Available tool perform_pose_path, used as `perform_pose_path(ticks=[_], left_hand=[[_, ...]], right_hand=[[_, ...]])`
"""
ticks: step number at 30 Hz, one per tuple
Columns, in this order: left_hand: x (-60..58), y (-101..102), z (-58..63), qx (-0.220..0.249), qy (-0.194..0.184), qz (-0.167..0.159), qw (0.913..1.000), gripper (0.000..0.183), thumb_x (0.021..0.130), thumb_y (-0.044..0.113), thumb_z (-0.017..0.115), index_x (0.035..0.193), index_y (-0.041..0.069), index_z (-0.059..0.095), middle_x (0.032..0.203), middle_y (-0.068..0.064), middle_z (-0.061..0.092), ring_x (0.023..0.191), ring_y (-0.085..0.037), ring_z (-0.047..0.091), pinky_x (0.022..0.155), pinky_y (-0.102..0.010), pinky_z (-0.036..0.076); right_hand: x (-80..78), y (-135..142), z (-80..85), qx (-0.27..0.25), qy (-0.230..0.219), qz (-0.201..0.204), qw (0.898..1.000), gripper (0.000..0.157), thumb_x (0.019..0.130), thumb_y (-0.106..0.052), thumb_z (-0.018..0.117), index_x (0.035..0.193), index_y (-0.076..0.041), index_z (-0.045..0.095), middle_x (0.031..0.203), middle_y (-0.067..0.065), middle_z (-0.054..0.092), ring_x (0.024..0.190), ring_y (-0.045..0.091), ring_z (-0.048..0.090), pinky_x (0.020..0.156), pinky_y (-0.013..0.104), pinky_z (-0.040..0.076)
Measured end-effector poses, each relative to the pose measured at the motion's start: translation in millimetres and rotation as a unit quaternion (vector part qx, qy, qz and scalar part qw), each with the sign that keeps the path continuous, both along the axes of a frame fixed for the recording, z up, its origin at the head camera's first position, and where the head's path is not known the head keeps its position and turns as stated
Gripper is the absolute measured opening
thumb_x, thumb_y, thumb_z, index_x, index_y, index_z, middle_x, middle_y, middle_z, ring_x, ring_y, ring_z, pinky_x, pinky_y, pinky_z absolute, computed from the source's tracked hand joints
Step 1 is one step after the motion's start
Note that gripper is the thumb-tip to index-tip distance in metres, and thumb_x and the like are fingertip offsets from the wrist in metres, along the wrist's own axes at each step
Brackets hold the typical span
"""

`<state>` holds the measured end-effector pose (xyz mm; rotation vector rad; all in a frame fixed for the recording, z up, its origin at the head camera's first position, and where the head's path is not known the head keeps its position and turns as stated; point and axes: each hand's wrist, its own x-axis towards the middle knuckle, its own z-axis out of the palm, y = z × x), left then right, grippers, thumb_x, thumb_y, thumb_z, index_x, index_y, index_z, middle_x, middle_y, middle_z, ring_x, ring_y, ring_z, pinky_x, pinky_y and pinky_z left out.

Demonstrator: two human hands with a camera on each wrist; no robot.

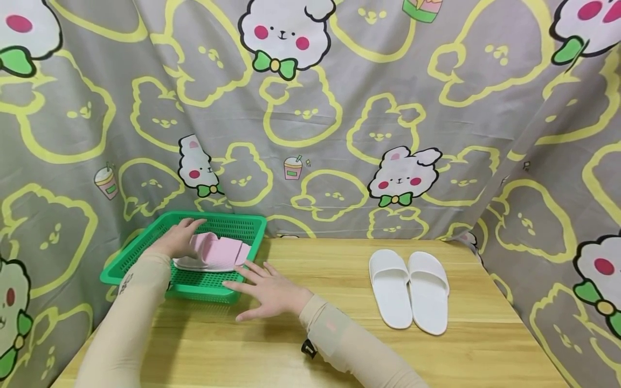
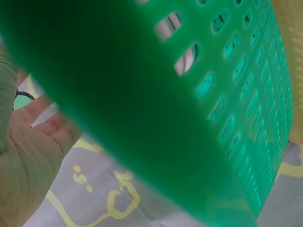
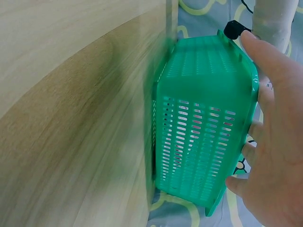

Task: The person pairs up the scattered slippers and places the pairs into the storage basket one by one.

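Observation:
A pair of pink slippers [image 1: 222,252] lies inside a green basket [image 1: 259,231] with slotted walls. In the head view my left hand [image 1: 176,240] hovers over the basket's left half, beside the slippers' toe end and partly covering it. Its fingers look loosely extended in the left wrist view, where the basket's wall [image 2: 189,142] fills most of the picture. My right hand [image 1: 271,291] has its fingers spread at the basket's front right corner, fingertips right at the rim. The right wrist view shows that hand [image 3: 274,137] along the rim, holding nothing.
A pair of white slippers [image 1: 388,288] stands side by side on the right part of the wooden table [image 1: 310,334]. A grey curtain [image 1: 335,129] with cartoon rabbits hangs behind the table and at both sides. The basket stands at the table's back left, close to the curtain.

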<state>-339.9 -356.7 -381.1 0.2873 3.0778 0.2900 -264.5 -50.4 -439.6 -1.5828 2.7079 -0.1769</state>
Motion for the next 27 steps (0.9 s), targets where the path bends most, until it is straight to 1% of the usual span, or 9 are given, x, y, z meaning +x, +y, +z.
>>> perform_pose_path(ticks=[3,7,12,16,20,23,27], left_hand=[[0.8,-0.4,-0.4,0.001,0.002,-0.001,1.0,0.103,0.068,0.017,0.087,0.151,0.006,0.027,0.149,-0.035,0.024,0.129,-0.061,0.03,0.098,-0.072,0.037],[1.6,-1.8,1.2,-0.005,0.007,-0.004,1.0,0.101,0.069,0.02,0.086,0.151,0.005,0.028,0.148,-0.036,0.024,0.128,-0.062,0.03,0.097,-0.072,0.037],[3.8,-2.8,5.5,-0.01,0.008,0.003,0.9999,0.096,0.074,0.023,0.082,0.152,0.006,0.027,0.15,-0.034,0.025,0.13,-0.06,0.029,0.099,-0.072,0.036],[6.0,-4.3,9.5,-0.013,0.013,0.003,0.9998,0.096,0.075,0.026,0.082,0.151,0.006,0.027,0.149,-0.035,0.026,0.129,-0.06,0.03,0.099,-0.072,0.036],[9.1,-5.3,12.7,-0.013,0.01,0.008,0.9998,0.095,0.077,0.029,0.081,0.152,0.006,0.027,0.149,-0.035,0.026,0.129,-0.061,0.029,0.098,-0.073,0.035],[10.8,-6.7,14.2,-0.012,0.006,0.013,0.9998,0.095,0.078,0.03,0.08,0.152,0.007,0.026,0.15,-0.035,0.025,0.13,-0.061,0.028,0.098,-0.073,0.035],[12.8,-9.8,15.0,-0.012,0.007,0.011,0.9998,0.095,0.078,0.033,0.079,0.152,0.006,0.025,0.149,-0.036,0.025,0.129,-0.062,0.027,0.098,-0.074,0.035]], right_hand=[[0.1,-0.2,-0.7,0.003,0.002,-0.001,1.0,0.079,0.089,-0.073,0.04,0.152,-0.049,-0.001,0.163,-0.01,-0.014,0.152,0.018,-0.012,0.122,0.056,0.008],[0.6,-0.5,-0.4,0.002,0.002,-0.004,1.0,0.079,0.089,-0.073,0.04,0.152,-0.049,0.0,0.164,-0.01,-0.013,0.152,0.018,-0.012,0.122,0.055,0.008],[0.9,-0.5,-0.3,0.0,0.0,-0.006,1.0,0.079,0.089,-0.073,0.041,0.153,-0.049,0.002,0.164,-0.009,-0.013,0.152,0.018,-0.012,0.122,0.056,0.008],[0.9,-0.4,-0.6,-0.002,0.001,-0.007,1.0,0.078,0.089,-0.073,0.041,0.152,-0.049,0.002,0.164,-0.009,-0.011,0.152,0.018,-0.011,0.122,0.056,0.008],[0.4,-0.6,-0.9,-0.004,0.001,-0.007,1.0,0.078,0.088,-0.074,0.041,0.153,-0.048,0.006,0.164,-0.009,-0.01,0.153,0.018,-0.011,0.122,0.056,0.008],[-0.3,-0.7,-1.0,-0.004,0.0,-0.007,1.0,0.078,0.088,-0.074,0.041,0.152,-0.049,0.006,0.164,-0.008,-0.009,0.152,0.018,-0.011,0.122,0.055,0.008],[-2.0,-1.1,-2.2,-0.003,0.001,-0.007,1.0,0.077,0.088,-0.074,0.041,0.152,-0.049,0.007,0.165,-0.007,-0.007,0.152,0.018,-0.012,0.122,0.054,0.008]])
